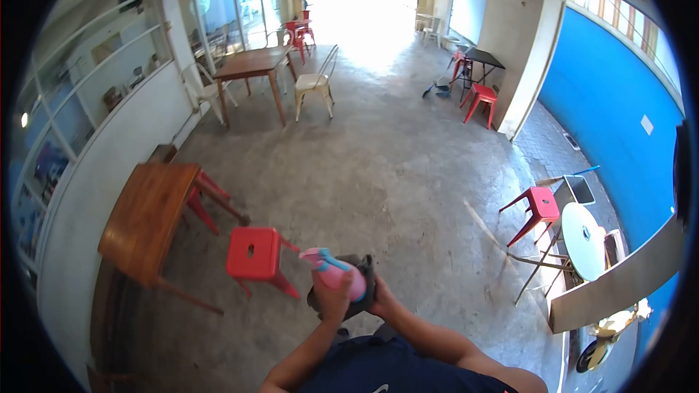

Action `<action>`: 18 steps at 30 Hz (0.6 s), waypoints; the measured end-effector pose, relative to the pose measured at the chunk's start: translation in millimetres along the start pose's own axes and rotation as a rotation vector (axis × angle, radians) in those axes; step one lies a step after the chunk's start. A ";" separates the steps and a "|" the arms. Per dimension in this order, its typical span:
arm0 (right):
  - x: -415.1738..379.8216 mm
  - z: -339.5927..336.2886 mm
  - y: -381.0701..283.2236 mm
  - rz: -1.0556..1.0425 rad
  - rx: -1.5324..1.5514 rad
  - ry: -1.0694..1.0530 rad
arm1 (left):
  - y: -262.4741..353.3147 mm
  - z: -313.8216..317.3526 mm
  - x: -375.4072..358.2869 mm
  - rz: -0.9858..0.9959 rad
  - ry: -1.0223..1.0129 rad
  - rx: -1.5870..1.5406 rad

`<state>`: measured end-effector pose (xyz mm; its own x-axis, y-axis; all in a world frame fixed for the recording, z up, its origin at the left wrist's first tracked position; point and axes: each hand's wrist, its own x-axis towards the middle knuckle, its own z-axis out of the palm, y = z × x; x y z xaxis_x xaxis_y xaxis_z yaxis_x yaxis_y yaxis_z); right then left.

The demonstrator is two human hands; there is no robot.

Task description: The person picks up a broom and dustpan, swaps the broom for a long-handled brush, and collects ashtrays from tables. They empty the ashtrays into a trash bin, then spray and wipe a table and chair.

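Note:
In front of my torso, my left hand (pixel 334 297) is wrapped round a pink spray bottle (pixel 330 272) with a light blue trigger and base. The bottle leans with its nozzle toward the upper left. Close beside it, my right hand (pixel 380 301) grips a bunched dark cloth (pixel 365 268), its fingers partly hidden by the folds. Part of the cloth lies behind and under the bottle. Just left of my hands is a red metal stool (pixel 253 253) with a slot in its seat.
A wooden table (pixel 149 207) stands at the left by the white wall. Farther off are a brown table (pixel 251 63) and a cream chair (pixel 313 84). To the right are a red stool (pixel 542 204), a round white table (pixel 582 241) and a grey bin (pixel 579 189).

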<state>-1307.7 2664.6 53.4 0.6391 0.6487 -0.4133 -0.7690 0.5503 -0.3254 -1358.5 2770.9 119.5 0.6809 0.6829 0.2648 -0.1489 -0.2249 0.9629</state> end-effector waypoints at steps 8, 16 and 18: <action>127.9 41.7 -171.5 -0.235 0.100 -0.154 | -24.6 161.9 199.8 0.063 -0.595 0.007; 356.3 68.0 -355.4 0.207 -0.126 -0.100 | -48.7 275.2 459.3 0.211 -0.982 -0.155; 422.6 82.9 -384.2 0.198 -0.235 -0.007 | -50.2 293.7 513.5 0.131 -0.962 -0.182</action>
<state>-740.8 2770.9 74.4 0.4756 0.7352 -0.4830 -0.8609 0.2761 -0.4274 -790.8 2928.7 192.0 0.9320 -0.2136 0.2929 -0.3178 -0.0925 0.9436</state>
